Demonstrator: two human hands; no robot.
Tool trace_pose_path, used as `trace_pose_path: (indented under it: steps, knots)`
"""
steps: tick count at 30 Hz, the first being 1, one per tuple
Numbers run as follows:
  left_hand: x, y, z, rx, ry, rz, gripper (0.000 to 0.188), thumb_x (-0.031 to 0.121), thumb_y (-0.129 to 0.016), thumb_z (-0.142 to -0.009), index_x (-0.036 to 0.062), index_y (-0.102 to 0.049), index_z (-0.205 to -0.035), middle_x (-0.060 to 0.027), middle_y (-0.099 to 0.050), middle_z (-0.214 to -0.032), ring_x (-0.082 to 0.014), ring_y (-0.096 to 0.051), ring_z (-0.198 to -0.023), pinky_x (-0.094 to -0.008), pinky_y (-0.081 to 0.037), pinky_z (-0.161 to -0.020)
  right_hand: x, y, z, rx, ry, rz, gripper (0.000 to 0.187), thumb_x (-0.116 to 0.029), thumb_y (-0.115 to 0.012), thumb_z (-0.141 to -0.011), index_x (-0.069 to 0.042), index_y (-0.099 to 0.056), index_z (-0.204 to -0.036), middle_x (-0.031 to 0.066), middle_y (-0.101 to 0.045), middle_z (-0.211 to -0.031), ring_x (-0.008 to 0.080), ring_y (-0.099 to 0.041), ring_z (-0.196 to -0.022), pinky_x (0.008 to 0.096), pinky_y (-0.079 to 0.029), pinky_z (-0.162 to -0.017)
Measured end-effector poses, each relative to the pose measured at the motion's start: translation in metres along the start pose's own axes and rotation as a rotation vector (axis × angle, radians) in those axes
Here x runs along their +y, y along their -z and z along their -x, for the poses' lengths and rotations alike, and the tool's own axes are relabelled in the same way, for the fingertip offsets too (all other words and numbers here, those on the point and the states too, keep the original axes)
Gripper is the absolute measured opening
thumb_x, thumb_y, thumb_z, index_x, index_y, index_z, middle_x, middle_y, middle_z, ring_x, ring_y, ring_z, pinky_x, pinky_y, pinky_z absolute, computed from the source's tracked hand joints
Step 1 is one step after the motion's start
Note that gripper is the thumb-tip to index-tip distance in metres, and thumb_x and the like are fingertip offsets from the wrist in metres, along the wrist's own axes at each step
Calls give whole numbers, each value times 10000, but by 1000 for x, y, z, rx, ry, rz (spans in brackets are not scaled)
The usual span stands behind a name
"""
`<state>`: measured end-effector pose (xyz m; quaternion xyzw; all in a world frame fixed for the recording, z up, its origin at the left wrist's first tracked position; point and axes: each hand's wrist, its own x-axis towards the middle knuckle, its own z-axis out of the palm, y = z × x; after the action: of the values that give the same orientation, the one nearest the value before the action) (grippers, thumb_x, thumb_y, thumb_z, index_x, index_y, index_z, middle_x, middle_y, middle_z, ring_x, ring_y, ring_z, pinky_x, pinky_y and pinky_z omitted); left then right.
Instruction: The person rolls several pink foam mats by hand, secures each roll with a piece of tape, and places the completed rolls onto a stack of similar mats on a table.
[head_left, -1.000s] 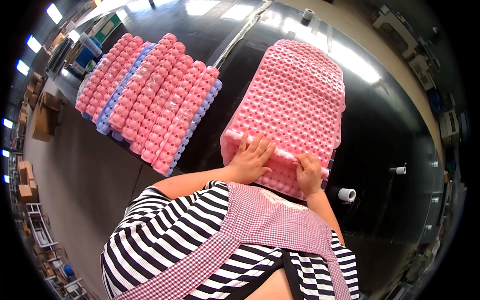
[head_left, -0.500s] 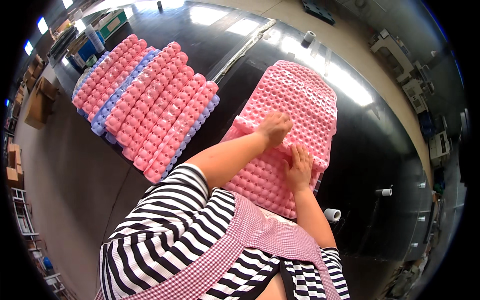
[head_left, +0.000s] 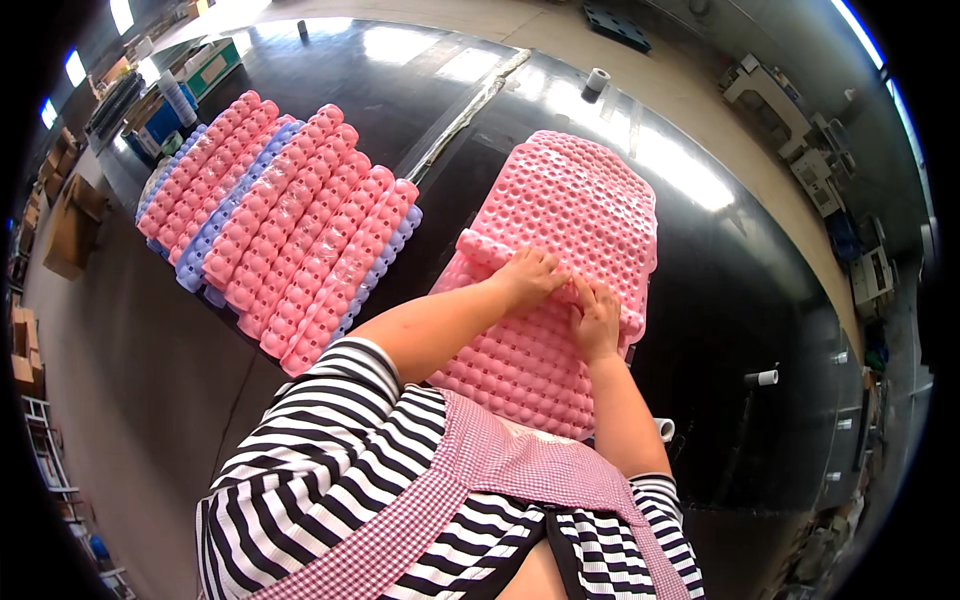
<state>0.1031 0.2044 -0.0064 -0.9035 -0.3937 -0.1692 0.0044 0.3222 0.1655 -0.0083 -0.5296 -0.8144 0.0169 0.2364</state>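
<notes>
A pink bubble-textured plastic mat [head_left: 580, 195] lies on a dark table, its near edge folded back into a thick roll. Beneath it, closer to me, more pink knobbly mat [head_left: 510, 370] shows. My left hand [head_left: 530, 280] is curled over the middle of the folded edge, fingers bent round it. Just to its right, my right hand [head_left: 597, 318] grips the same fold with bent fingers, thumb toward the left hand. The two hands nearly touch. What lies under the fingers is hidden.
At the left, several rolled pink and lilac mats [head_left: 290, 225] stand in a row along the table edge. A seam strip [head_left: 470, 115] crosses the dark table [head_left: 740, 300]. White rolls [head_left: 597, 80] sit around its rim. Boxes [head_left: 205, 65] stand at the far left corner.
My right hand has gone from lying flat to bent fingers on the fold. The left hand has opened from a fist-like curl and moved closer to the right. The view has shifted slightly.
</notes>
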Motion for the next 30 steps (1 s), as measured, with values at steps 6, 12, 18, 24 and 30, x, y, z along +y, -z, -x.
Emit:
trace_pose_path:
  steps: [6,12,18,24,30]
  knots:
    - [82,19,109,88,-11,91,490,220,-638,-856,88,-622,-1327,-124,-621,-1112,-317,-580,-1050,-470,-455,-890,-73,31,111,-17,16,-92,543,-185,-727,-823,-149,-637,-1357,146,-594,-1291,367,-540,-1261,532,-358,-1129]
    - [67,21,97,125,19,188,480,216,-627,-884,70,-615,-1340,-158,-594,-1280,-339,-539,-1204,-495,-402,-1024,-81,31,93,-204,-128,32,563,-420,-630,-967,-232,-553,-1491,158,-365,-1631,385,-268,-1535,662,-84,-1227]
    - [72,42,72,-4,121,270,482,170,-596,-908,50,-582,-1374,-195,-540,-1413,-371,-482,-1322,-546,-311,-1133,-25,5,16,-135,-59,224,460,-423,-576,-987,-247,-637,-1408,145,-412,-1608,372,-294,-1527,649,-112,-1236]
    - [52,-3,53,84,28,80,595,171,-561,-922,47,-484,-1499,-217,-440,-1563,-413,-340,-1495,-616,-167,-1234,-1,-6,-29,59,-141,272,382,-276,-624,-945,-156,-682,-1303,157,-608,-1402,342,-542,-1320,543,-321,-1167]
    - [-2,19,-3,-227,3,175,634,210,-611,-917,74,-471,-1520,-139,-418,-1609,-283,-323,-1531,-478,-261,-1236,-18,0,-9,-219,-280,68,415,-326,-689,-915,-135,-673,-1283,105,-654,-1247,295,-595,-1194,470,-385,-1100]
